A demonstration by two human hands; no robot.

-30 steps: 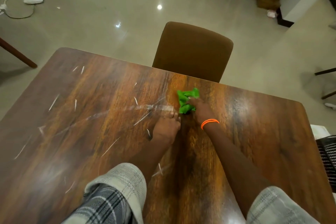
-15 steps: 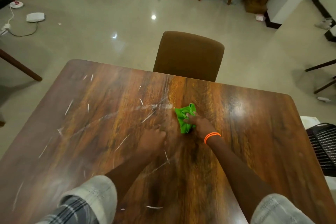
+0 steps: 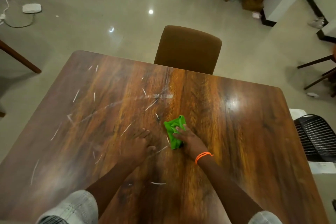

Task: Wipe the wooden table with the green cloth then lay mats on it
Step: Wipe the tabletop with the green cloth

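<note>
The right hand [image 3: 189,141] lies on top of the green cloth [image 3: 174,132], fingers fairly straight and spread over the bunched fabric, pressing it against the wooden table [image 3: 236,132]; an orange band [image 3: 203,156] circles that wrist. Whether any finger is hooked into a fold I cannot tell. The left hand [image 3: 137,144] rests flat on the wood just beside the cloth, fingers extended and holding nothing, apparently bracing the person's weight. The cloth sits near the middle of the tabletop, a little toward the near side

The wiping step is in hand, and by my reading far from finished: pale streaks [image 3: 127,129] are scattered across the left half of the table and a few lie close to the near edge, while the right half looks glossy and clean (the glare there may hide some marks). No mats are in view, so the second step has not begun

The next move calls for sweeping the cloth leftward over the marked area with firm downward pressure, which likely means lifting the bracing hand out of the path

Beyond the far edge stands a brown chair [image 3: 188,49], pushed in; a black slatted chair [image 3: 316,136] sits at the right
</note>
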